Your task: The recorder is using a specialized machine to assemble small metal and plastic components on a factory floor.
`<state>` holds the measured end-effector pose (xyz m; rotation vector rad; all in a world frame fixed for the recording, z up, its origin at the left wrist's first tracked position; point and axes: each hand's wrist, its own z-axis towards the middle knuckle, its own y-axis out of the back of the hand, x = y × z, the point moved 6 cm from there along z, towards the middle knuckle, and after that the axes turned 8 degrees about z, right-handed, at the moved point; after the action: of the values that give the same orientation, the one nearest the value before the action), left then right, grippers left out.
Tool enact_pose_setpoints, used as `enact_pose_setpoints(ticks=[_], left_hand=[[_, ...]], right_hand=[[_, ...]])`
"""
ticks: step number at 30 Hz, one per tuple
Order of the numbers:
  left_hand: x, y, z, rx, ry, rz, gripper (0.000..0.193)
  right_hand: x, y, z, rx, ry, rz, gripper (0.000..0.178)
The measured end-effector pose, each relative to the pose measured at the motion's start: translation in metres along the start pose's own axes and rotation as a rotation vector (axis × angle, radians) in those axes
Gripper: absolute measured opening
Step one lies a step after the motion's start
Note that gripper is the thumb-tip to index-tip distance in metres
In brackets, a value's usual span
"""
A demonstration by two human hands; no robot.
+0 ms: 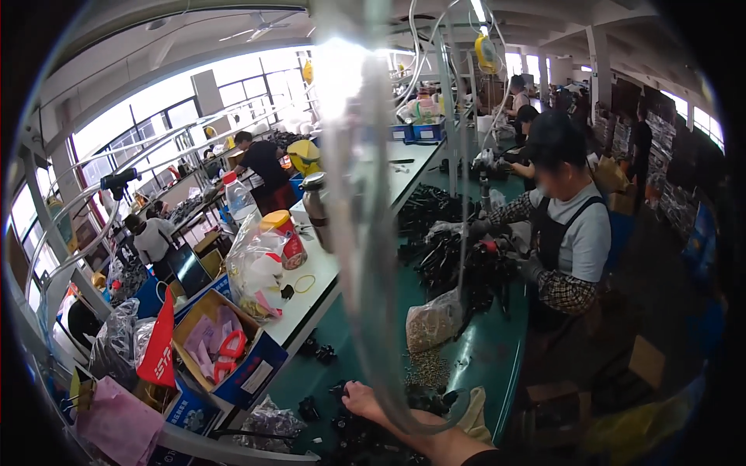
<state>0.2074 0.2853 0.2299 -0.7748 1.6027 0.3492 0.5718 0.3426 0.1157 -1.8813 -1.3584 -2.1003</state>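
My right hand (pixel 363 401) reaches in from the lower right over the green tabletop (pixel 497 353). Its fingers are curled closed at a small black part (pixel 337 390), largely covered by the fingertips. More small black parts (pixel 309 408) lie around and below the hand, some beneath my forearm. Beside them rests a clear plastic bag (pixel 272 423). Ahead of my forearm, a pile of small brassy pieces (pixel 426 368) spills from an open plastic bag (pixel 434 320). My left hand is out of sight.
A blurred clear hose (pixel 365 311) hangs close in front, looping above my forearm. Across the bench, a gloved co-worker (pixel 571 225) handles a heap of long black parts (pixel 443 248). On the left stand a box with red-handled scissors (pixel 229 351) and a red jar (pixel 289 242).
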Motion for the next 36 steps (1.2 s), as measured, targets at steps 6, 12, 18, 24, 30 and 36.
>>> enact_pose_setpoints(ticks=[6,12,18,24,30,36], left_hand=[[-0.007,0.002,-0.004,0.067,-0.042,-0.015,0.044],[-0.006,0.015,-0.023,0.128,-0.080,-0.071,0.044],[0.004,0.048,-0.064,0.075,-0.102,-0.126,0.044],[0.014,0.079,-0.099,0.006,-0.105,-0.161,0.044],[0.022,0.106,-0.115,-0.065,-0.120,-0.190,0.044],[0.020,0.118,-0.110,-0.077,-0.130,-0.197,0.044]], right_hand=[[0.010,0.009,-0.060,-0.084,0.217,0.021,0.022],[0.063,0.006,-0.198,0.108,0.668,0.055,0.019],[0.100,-0.090,-0.295,0.481,0.911,-0.125,0.030],[0.076,-0.179,-0.303,0.693,0.724,-0.353,0.037],[0.103,-0.191,-0.310,0.689,0.719,-0.337,0.039],[0.094,-0.211,-0.309,0.747,0.676,-0.373,0.028]])
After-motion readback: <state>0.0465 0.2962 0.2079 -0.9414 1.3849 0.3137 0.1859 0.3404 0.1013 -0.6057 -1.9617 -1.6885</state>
